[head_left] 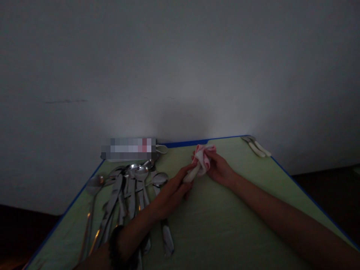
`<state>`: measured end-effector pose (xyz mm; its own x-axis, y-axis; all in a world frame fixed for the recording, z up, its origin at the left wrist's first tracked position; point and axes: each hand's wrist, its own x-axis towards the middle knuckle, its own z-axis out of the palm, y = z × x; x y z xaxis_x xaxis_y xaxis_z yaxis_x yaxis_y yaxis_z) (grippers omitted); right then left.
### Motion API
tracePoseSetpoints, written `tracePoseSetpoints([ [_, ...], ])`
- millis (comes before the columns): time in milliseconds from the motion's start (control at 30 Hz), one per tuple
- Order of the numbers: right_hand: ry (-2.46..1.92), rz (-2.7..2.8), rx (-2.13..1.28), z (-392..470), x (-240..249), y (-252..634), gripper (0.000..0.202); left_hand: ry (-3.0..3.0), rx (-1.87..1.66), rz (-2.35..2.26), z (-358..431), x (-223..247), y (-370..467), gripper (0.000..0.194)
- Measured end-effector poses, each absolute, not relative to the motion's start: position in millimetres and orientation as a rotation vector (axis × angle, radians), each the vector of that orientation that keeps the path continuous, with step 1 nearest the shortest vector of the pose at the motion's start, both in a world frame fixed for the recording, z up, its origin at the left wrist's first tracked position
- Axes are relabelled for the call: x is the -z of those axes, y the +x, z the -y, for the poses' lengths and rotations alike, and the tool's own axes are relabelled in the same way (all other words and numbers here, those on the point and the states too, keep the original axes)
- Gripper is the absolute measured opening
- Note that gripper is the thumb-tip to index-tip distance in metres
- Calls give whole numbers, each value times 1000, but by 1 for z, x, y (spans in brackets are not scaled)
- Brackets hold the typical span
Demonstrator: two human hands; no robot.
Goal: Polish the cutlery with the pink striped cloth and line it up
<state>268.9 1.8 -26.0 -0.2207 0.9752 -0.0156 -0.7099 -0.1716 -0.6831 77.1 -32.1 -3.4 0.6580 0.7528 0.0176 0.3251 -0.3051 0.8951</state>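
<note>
My left hand is closed round the white handle of a piece of cutlery, whose far end is hidden in a cloth. Bunched around that end is the pink and white cloth, pinched in the closed fingers of my right hand. Both hands are just above the middle of the table. To the left, partly behind my left forearm, lies a pile of metal cutlery with several spoons and knives. One spoon is close beside my left hand.
White-handled cutlery lies at the table's back right corner. A blurred-out pale box-like object sits at the back left. The green-topped table has a blue edge and stands against a grey wall.
</note>
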Motion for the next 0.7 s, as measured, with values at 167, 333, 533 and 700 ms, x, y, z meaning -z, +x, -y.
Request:
tracePoseSetpoints([
  [167, -628, 671, -1666, -2, 29, 267, 19, 1903, -572, -876, 32, 4, 78, 46],
  [333, -633, 693, -1681, -1, 30, 266, 21, 1896, -600, -924, 33, 4, 78, 45],
  [533, -652, 737, -1659, -1, 34, 268, 26, 1882, -631, -939, 34, 2, 79, 43],
  [700, -653, 745, -1634, 0, 33, 268, 24, 1864, -632, -968, 34, 3, 80, 42],
])
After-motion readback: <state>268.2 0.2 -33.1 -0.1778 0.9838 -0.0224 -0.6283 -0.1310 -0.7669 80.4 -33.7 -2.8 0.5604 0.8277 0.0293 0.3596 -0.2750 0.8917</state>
